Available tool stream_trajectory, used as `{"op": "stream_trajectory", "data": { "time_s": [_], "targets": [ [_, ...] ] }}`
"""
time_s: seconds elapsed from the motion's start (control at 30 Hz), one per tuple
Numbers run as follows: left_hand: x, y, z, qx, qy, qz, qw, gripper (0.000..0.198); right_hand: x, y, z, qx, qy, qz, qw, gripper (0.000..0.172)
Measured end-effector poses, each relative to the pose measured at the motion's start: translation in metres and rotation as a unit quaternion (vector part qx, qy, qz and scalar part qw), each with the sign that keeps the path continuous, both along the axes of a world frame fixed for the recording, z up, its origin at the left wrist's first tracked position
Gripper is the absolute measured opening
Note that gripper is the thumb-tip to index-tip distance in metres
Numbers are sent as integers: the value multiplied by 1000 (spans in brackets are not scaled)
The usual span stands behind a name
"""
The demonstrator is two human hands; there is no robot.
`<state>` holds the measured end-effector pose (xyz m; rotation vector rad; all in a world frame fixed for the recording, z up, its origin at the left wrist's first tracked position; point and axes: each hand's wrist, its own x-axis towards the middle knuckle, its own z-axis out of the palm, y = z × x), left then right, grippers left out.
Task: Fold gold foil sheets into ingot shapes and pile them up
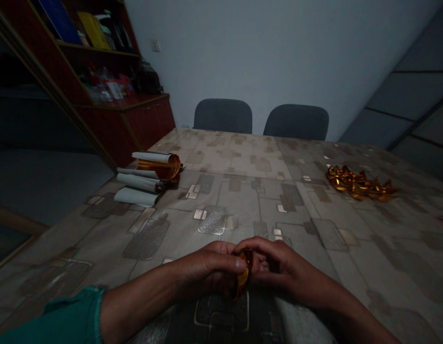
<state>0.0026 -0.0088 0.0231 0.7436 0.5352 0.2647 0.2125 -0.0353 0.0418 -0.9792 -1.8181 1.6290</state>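
Both my hands meet at the near edge of the table. My left hand and my right hand are closed together on a small piece of shiny gold and red foil paper, pinched between the fingers of both. Most of the foil is hidden by my fingers. A teal sleeve covers my left forearm.
The table has a grey patterned cover. Rolled sheets of gold foil paper lie at the far left. A heap of folded gold foil pieces lies at the far right. Two grey chairs stand behind the table; a red shelf unit stands left.
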Motion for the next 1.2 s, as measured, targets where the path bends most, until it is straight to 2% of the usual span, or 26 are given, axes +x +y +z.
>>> {"op": "stream_trajectory", "data": {
  "time_s": [0.3, 0.43, 0.57, 0.8, 1.03, 1.2],
  "targets": [
    [-2, 1, -4, 3, 11, 5, 1000, 35, 5, 1, 1, 60, -8, 24, 998, 31],
    [0, 3, -5, 8, -21, 20, 1000, 32, 2, 1, -1, 73, -29, 8, 997, 41],
    [1, 4, -8, 24, -32, 52, 998, 34, 1, 1, -1, 69, -9, -2, 998, 48],
    [1, 4, -8, 53, -12, 67, 996, 38, -2, 1, 7, 84, 5, 5, 996, 42],
    [1, 2, -5, 53, 9, 73, 996, 37, -12, -3, -1, 26, 12, -40, 999, 32],
    [0, 2, -1, 36, 30, 79, 996, 42, -13, -4, -3, 16, 37, -52, 998, 24]
  ]
}}
